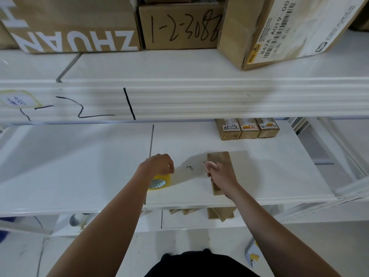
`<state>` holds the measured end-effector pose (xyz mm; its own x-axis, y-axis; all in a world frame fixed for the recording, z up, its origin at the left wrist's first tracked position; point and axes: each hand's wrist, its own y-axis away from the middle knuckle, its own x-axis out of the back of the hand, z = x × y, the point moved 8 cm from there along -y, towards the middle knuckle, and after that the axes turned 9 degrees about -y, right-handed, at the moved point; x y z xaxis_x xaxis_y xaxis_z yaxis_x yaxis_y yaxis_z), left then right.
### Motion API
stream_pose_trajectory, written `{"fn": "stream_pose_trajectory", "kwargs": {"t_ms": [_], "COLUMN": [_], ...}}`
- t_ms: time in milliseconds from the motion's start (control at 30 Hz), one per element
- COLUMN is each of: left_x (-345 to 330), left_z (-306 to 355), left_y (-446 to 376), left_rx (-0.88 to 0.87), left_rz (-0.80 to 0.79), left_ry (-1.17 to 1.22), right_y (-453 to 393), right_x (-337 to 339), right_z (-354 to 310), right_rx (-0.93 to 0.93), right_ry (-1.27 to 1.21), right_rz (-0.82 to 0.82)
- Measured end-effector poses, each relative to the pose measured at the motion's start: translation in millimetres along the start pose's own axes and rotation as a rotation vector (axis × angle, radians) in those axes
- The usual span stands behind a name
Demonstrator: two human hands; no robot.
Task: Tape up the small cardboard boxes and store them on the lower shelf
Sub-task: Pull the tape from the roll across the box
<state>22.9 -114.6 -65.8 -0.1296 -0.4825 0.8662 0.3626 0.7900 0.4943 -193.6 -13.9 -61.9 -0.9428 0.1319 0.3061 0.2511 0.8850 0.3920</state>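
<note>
The left hand (161, 163) curls down onto a yellowish tape roll (159, 181) on the white shelf (79, 166). The right hand (218, 172) grips the small cardboard box (218, 156) lying just beside it. 3 labelled small boxes (247, 127) stand together farther back.

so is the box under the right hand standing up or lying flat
Lying flat: the small cardboard box rests with its long, broad face on the white shelf, and the right hand is on top of it.
</note>
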Motion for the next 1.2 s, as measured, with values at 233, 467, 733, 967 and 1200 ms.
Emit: {"fn": "stream_pose_trajectory", "kwargs": {"t_ms": [233,467,733,967,1200], "left_x": [-4.6,-4.1,-5.4,-7.9,-9.2], "left_z": [-7.8,-9.8,-8.3,-16.4,-16.7], "left_y": [-1.4,-1.2,-4.8,-6.4,-7.8], "left_rx": [0.020,0.057,0.064,0.064,0.090], "left_rz": [0.039,0.112,0.105,0.098,0.065], "left_ry": [-0.028,0.002,0.027,0.032,0.040], "right_y": [-4.8,-4.3,-10.7,-25.8,-16.7], "right_x": [-10.7,-6.8,-15.7,-10.6,-19.7], "right_z": [1.2,-0.8,-20.4,3.6,-1.5], "right_rx": [0.062,0.146,0.284,0.131,0.252], "right_ry": [0.194,0.089,0.076,-0.181,-0.034], "right_rz": [0.003,0.088,0.110,0.104,0.028]}}
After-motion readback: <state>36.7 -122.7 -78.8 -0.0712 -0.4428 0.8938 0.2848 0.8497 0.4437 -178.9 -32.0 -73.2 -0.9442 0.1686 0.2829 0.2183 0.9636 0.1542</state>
